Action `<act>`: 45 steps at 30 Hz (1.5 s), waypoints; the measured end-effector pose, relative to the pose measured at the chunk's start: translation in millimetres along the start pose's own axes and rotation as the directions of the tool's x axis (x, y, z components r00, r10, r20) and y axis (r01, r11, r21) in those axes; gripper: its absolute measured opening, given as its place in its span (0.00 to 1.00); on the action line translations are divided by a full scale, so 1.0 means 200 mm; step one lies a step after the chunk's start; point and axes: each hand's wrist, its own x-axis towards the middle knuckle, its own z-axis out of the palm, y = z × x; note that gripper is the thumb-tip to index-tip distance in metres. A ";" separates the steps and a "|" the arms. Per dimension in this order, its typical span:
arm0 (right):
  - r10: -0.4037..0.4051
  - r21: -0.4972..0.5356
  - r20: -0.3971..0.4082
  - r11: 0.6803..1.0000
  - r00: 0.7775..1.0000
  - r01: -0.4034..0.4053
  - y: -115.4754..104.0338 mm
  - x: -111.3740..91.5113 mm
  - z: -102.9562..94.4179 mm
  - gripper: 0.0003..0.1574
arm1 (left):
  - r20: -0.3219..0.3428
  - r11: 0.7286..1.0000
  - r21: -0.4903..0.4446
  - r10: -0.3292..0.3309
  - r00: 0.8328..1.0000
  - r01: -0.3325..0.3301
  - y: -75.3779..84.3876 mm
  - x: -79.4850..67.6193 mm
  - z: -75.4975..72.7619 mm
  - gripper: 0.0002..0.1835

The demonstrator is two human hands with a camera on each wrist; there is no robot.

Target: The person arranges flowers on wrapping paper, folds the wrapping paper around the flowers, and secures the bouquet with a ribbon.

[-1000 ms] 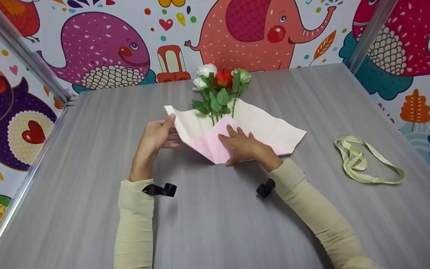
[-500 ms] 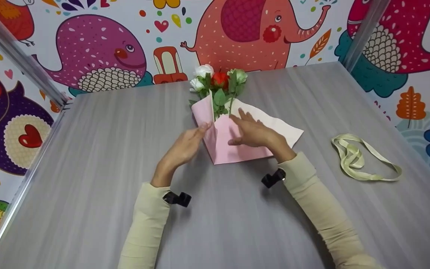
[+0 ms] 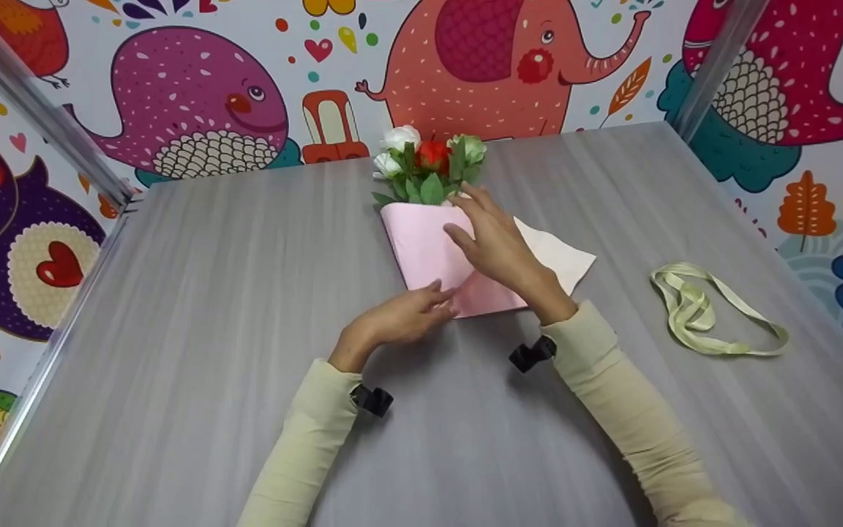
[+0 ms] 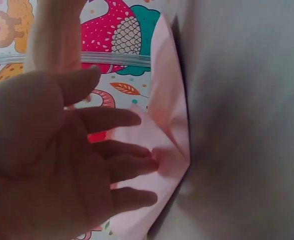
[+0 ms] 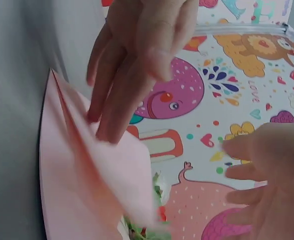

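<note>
Bare left hand (image 3: 405,316), below centre of the head view: fingers outstretched. Bare right hand (image 3: 496,240), centre: fingers extended, thumb apart. Cream-sleeved left forearm (image 3: 304,443), cream-sleeved right forearm (image 3: 634,402): converging from bottom edge.

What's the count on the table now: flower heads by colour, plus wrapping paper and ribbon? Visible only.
White flower heads: 2
Red flower head: 1
Pale green flower head: 1
Pink-and-cream wrapping paper: 1
Pale green ribbon: 1
Total: 6
</note>
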 end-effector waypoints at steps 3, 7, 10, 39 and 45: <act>-0.063 -0.008 0.001 0.998 0.998 0.063 -0.02 0.00 0.04 0.34 | 0.042 0.999 0.036 0.011 0.999 -0.012 0.00 0.00 0.02 0.29; -0.113 -0.055 0.120 0.991 0.986 0.120 -0.01 0.00 0.12 0.34 | 0.102 0.995 0.083 0.055 0.993 -0.063 0.01 0.00 0.02 0.28; -0.113 -0.080 0.225 0.988 0.968 0.133 0.01 0.01 0.17 0.35 | 0.167 0.989 0.100 0.088 0.982 -0.105 0.03 -0.01 0.02 0.27; 0.083 -0.191 0.541 0.981 0.837 0.026 0.04 0.00 0.24 0.51 | -0.247 0.939 0.103 -0.295 0.923 0.327 -0.19 0.06 -0.19 0.34; 0.087 -0.204 0.573 0.978 0.815 0.039 0.03 0.00 0.25 0.49 | -0.118 0.924 0.199 -0.307 0.944 0.326 -0.26 0.13 -0.22 0.45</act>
